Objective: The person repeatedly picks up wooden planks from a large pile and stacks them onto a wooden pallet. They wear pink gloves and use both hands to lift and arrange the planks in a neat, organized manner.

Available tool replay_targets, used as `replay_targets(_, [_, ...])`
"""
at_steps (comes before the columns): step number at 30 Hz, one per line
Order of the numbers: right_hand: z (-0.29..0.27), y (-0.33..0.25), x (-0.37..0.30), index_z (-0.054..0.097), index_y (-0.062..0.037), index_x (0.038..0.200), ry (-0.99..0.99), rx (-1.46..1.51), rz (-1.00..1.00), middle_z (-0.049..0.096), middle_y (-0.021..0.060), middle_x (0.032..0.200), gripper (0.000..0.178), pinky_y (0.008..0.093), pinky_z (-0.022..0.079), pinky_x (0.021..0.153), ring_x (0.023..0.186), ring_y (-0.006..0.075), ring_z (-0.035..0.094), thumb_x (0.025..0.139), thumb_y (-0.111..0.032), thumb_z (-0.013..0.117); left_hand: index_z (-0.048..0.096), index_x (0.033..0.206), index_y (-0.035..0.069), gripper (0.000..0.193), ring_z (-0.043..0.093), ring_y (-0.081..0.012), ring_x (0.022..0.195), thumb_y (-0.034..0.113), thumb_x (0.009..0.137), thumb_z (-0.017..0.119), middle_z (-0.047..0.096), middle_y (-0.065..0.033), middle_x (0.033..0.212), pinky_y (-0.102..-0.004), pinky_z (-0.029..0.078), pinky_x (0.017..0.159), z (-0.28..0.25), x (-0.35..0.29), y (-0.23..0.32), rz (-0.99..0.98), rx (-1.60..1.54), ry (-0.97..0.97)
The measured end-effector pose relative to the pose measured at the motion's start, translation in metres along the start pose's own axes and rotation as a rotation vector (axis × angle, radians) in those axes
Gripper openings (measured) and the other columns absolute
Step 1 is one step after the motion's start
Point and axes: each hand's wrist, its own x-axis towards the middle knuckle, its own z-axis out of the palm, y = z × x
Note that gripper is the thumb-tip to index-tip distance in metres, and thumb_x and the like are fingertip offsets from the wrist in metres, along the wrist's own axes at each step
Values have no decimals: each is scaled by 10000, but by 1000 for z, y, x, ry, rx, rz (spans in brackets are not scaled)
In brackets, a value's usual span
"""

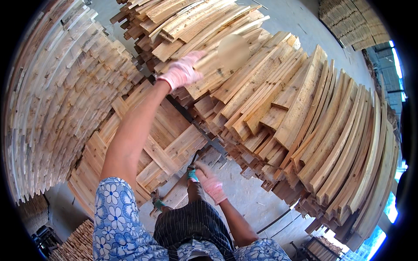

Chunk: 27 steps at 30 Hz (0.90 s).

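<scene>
My left hand (pixel 182 73), in a pink and white work glove, stretches out to the near ends of the loose wooden boards (pixel 209 54) at the far side. Its fingers and thumb are spread apart at the board ends, and I see no board lifted in it. My right hand (pixel 211 185), gloved alike, hangs low beside my leg, fingers stretched out and slightly blurred, with nothing seen in it. Between the piles, a low stack of planks laid crosswise (pixel 159 154) lies under my left forearm.
A tall, dense stack of thin boards (pixel 69 87) rises on the left. A long pile of rough planks (pixel 296 100) runs along the right. Grey concrete floor (pixel 250 198) shows below that pile. More stacked wood (pixel 352 21) stands at the far right.
</scene>
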Motion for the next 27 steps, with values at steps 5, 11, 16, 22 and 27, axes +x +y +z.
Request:
replay_targets(5, [9,-88,77,562,-60,1449,7,577,63,687,116,1252,467,349,529,988,1128,224,666,1055,-310,578,474,1519,101,763,650,-210,916,193,821,766,689,-127,1144,-311,563,848,-7,-13,-33,-34,-473,117])
replay_targets(11, [7,-69,102,421,-146,1551,103,1107,174,567,143,1378,693,461,504,970,1135,274,598,1003,-525,611,488,1484,28,738,566,-314,1295,226,829,765,546,-218,1427,-390,510,1053,36,-132,-35,100,-279,234])
replay_targets(16, [29,-77,105,308,-116,1595,-28,1232,77,476,189,1525,1162,622,415,1133,1399,404,471,770,-882,595,447,1520,12,826,547,-352,1311,243,807,796,555,-221,1397,-409,429,1130,40,-324,-16,-83,-417,173])
replay_targets(22, [32,-18,47,446,-27,1492,-187,1166,177,640,200,1316,945,515,552,1015,1145,367,665,876,-710,666,68,1642,2,1222,255,-384,1541,387,797,864,274,-303,1628,-426,206,1266,74,-411,-31,23,-636,-391])
replay_targets(27, [38,-14,9,441,-52,1522,-70,860,280,593,147,1421,863,455,476,1108,1276,297,587,908,-610,680,232,1631,56,911,503,-227,1356,483,970,691,503,-143,1511,-354,440,1112,141,-271,-99,-280,-1559,-90])
